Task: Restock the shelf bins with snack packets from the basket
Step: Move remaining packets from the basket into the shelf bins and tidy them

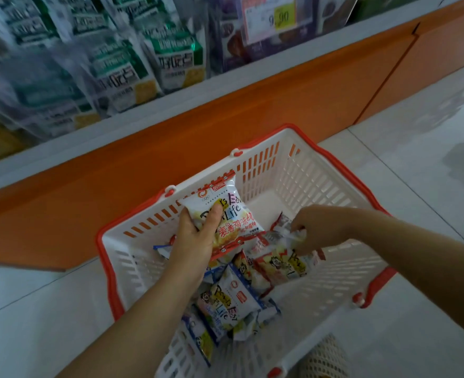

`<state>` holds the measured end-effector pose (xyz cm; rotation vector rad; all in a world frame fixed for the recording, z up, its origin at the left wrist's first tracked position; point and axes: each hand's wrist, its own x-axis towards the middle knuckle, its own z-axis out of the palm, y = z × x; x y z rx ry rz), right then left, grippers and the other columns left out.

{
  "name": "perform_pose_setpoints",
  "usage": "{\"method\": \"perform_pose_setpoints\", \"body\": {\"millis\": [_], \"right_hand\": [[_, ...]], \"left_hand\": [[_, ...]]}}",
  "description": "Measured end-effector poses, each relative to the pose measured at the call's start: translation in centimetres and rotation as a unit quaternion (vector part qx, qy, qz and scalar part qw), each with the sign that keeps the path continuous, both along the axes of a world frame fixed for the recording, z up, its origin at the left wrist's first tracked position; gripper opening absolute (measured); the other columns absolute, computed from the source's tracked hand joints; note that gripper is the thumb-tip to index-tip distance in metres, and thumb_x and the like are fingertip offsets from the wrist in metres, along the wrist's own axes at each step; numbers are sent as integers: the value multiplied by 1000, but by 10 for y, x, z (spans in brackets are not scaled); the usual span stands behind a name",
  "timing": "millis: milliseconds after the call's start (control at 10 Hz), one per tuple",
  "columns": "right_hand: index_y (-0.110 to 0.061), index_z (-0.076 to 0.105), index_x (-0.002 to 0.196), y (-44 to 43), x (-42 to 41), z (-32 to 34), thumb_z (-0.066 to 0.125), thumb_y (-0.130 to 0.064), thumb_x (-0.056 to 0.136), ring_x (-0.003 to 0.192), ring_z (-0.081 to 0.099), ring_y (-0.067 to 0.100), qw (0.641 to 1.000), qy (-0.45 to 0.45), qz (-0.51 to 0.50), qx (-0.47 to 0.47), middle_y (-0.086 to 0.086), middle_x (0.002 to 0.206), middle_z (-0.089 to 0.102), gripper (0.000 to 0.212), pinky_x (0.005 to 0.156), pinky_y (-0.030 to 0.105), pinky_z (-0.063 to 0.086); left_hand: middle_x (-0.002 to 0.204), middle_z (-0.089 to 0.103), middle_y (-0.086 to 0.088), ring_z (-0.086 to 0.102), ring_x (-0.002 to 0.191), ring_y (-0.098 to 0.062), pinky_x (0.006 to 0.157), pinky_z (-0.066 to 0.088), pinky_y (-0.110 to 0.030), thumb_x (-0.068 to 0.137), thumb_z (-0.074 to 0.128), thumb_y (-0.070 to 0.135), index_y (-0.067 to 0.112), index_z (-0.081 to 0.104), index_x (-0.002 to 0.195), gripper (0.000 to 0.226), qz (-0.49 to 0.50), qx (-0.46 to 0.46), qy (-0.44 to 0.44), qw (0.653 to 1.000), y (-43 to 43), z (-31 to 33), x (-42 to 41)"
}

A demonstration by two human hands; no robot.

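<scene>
— Blue-edged snack packets lie at the white basket's near end. And the left hand?
— Clamped on a red-trimmed packet above the basket.
— The right hand?
— Fingers pinched on a crumpled packet inside, by the right wall.

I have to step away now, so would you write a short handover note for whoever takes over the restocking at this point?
Left hand: holds a red-trimmed snack packet lifted above the basket.
Right hand: reaching into the basket, fingers on a packet in the pile; grip not clear.
Basket: on the floor in front of the shelf, several packets still inside, red-trimmed and blue-trimmed.
Shelf bins: above, already holding green packets.
Left: carry the held packet to its bin, then empty the basket.
</scene>
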<state>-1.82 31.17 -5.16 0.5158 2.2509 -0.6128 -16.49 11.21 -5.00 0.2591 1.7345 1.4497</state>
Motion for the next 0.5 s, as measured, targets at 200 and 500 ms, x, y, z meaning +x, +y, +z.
{"method": "perform_pose_setpoints", "body": {"millis": [200,500], "right_hand": [[-40,57,79,2,-11,152,66,-51,84,73,59,-5,997,72,37,-8,-23,84,60,16,59,11,42],[-29,64,114,-5,-52,298,71,-49,82,76,57,12,980,134,111,92,-11,96,61,38,75,31,54]], "left_hand": [[129,62,12,59,121,-17,102,47,-51,49,83,70,41,42,134,99,-43,40,31,998,1,69,-20],[102,73,16,71,91,-4,75,58,-23,73,80,34,36,47,125,62,-157,71,145,974,0,198,-54]]}}
